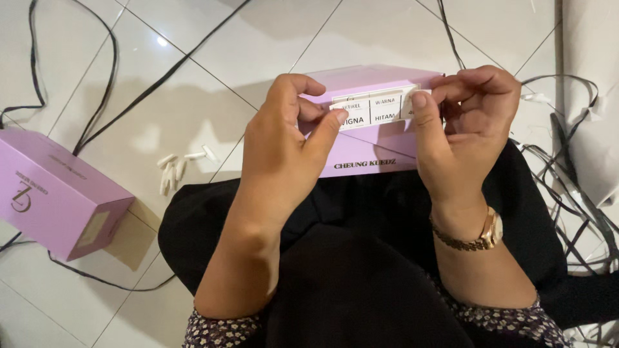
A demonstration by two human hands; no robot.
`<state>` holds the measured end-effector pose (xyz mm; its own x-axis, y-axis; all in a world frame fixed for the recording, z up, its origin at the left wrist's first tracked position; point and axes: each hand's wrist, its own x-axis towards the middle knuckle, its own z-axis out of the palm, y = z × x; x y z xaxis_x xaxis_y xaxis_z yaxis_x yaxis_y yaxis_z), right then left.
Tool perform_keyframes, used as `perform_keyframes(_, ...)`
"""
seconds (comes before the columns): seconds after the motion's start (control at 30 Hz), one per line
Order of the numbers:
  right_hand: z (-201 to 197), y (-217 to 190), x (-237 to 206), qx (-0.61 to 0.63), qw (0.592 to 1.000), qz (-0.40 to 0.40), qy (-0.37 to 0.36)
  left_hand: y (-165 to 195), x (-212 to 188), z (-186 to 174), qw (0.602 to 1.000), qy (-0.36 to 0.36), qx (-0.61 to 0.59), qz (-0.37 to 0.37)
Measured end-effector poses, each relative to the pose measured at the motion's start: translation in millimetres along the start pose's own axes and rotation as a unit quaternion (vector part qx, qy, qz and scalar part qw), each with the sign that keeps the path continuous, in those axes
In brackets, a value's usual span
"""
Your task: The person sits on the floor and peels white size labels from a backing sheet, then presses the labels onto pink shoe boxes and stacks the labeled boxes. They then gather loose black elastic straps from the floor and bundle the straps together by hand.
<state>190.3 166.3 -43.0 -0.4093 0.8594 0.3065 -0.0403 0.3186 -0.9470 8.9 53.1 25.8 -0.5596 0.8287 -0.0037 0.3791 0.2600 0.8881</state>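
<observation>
A lilac cardboard box (pixel 374 145) rests on my lap, its end face turned toward me. A white printed label (pixel 377 109) lies across that end face. My left hand (pixel 280 151) grips the box's left side with its thumb pressed on the label's left end. My right hand (pixel 467 129) holds the box's right side and pinches the label's right end between thumb and forefinger. A gold watch (pixel 487 233) is on my right wrist. Black cloth (pixel 361 258) covers my lap under the box.
A second lilac box (pixel 55 193) lies on the white tiled floor (pixel 213 96) at the left. Several small white paper strips (pixel 177 166) lie beside my knee. Black cords (pixel 106 77) run over the tiles; tangled black strapping (pixel 574 193) and white sheeting (pixel 590 96) are at the right.
</observation>
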Motion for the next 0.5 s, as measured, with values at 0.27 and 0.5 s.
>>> perform_keyframes(0.27, -2.5, 3.1, -3.0, -0.053, 0.997, -0.060, -0.014, 0.5, -11.6, 10.5, 0.999, 0.029, 0.025, 0.038)
perform_keyframes(0.5, -0.6, 5.9, -5.9, -0.086, 0.994, -0.071, -0.011, -2.6, -15.6, 19.0, 0.992, 0.066, 0.061, 0.089)
